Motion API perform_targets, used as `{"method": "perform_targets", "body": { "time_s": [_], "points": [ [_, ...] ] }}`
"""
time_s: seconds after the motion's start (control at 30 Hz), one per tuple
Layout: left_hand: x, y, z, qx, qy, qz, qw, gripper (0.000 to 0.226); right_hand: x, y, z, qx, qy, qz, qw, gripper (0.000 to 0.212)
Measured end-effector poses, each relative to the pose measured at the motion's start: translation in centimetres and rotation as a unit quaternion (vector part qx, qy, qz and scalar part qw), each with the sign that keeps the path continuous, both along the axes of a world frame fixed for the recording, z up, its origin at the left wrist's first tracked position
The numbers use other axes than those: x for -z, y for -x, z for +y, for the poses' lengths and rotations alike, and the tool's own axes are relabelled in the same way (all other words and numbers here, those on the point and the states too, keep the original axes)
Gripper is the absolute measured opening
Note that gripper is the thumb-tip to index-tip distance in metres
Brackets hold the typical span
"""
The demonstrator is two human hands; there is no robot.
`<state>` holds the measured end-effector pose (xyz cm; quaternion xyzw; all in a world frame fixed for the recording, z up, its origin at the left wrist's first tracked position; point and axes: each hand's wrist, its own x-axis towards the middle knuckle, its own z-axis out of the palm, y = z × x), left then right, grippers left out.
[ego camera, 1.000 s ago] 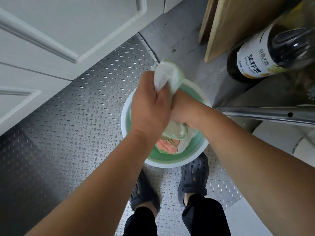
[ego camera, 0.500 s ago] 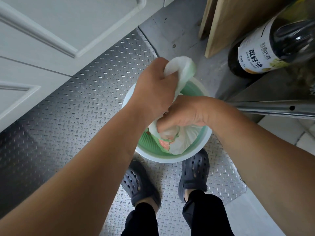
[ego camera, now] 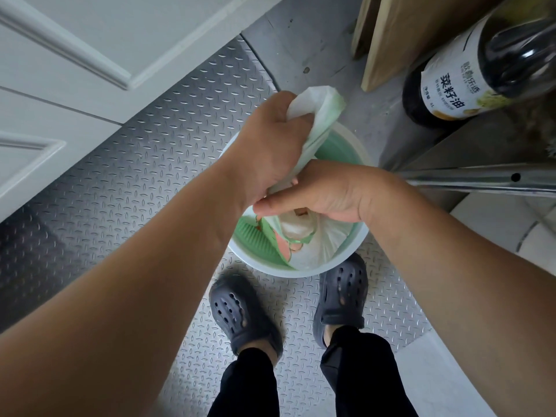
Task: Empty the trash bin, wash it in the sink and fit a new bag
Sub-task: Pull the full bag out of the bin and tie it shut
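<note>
— Where's the trash bin (ego camera: pixel 326 267) right now?

— On the metal floor (ego camera: pixel 135 188), just ahead of my dark clogs (ego camera: pixel 240 320), white rim up, green inside. The bag (ego camera: pixel 316 239) sits in it, full, pale with something orange showing through.

— And your hands?

— Both over the bin. My left hand (ego camera: pixel 270 152) is fisted round the gathered top of the bag, the loose end poking out above my knuckles. My right hand (ego camera: pixel 325 191) is clamped lower on the neck, thumb across the plastic, touching the left.

— Anything around the bin?

— Beyond it, a dark oil bottle (ego camera: pixel 469 76) with a white label and a wooden board (ego camera: pixel 400 34) leaning beside that. Right of the bin, a steel bar (ego camera: pixel 481 179). Far left of it, a white panelled door (ego camera: pixel 75 55).
</note>
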<state>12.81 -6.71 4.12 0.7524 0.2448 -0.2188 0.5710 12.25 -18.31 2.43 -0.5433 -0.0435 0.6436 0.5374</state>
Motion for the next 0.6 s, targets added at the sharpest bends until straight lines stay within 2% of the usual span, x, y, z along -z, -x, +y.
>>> {"method": "perform_targets", "body": {
  "time_s": [0.1, 0.17, 0.23, 0.3, 0.4, 0.47, 0.5, 0.6],
  "points": [
    [-0.3, -0.6, 0.0, 0.021, -0.016, -0.015, 1.000, 0.009, 0.2, 0.4, 0.8, 0.035, 0.076, -0.108, 0.991, 0.027],
    [-0.6, -1.1, -0.4, 0.049, -0.031, -0.020, 0.998, 0.013, 0.5, 0.5, 1.2, 0.065, 0.118, -0.167, 0.977, 0.020],
    [-1.3, -1.5, -0.9, 0.075, -0.034, -0.030, 0.996, 0.015, 0.5, 0.5, 1.6, 0.080, 0.155, -0.215, 0.961, 0.007],
    [-1.9, -2.0, -1.7, 0.086, -0.029, -0.033, 0.995, 0.012, 0.9, 0.5, 1.8, 0.085, 0.185, -0.238, 0.950, 0.009],
    [-3.5, -3.2, -2.3, 0.101, -0.006, 0.000, 0.995, 0.016, 1.0, 0.8, 1.8, 0.089, 0.235, -0.210, 0.945, 0.029],
    [-4.5, -4.1, -1.5, 0.140, 0.009, 0.016, 0.990, 0.029, 1.0, 1.0, 1.6, 0.094, 0.254, -0.177, 0.946, 0.046],
    [-4.8, -4.3, -0.8, 0.136, 0.025, 0.013, 0.990, 0.037, 0.9, 1.1, 1.5, 0.108, 0.259, -0.153, 0.948, 0.046],
    [-4.0, -3.9, 1.5, 0.011, 0.026, -0.055, 0.998, 0.036, 0.8, 1.0, 0.8, 0.233, 0.217, -0.041, 0.947, 0.044]
  ]
}}
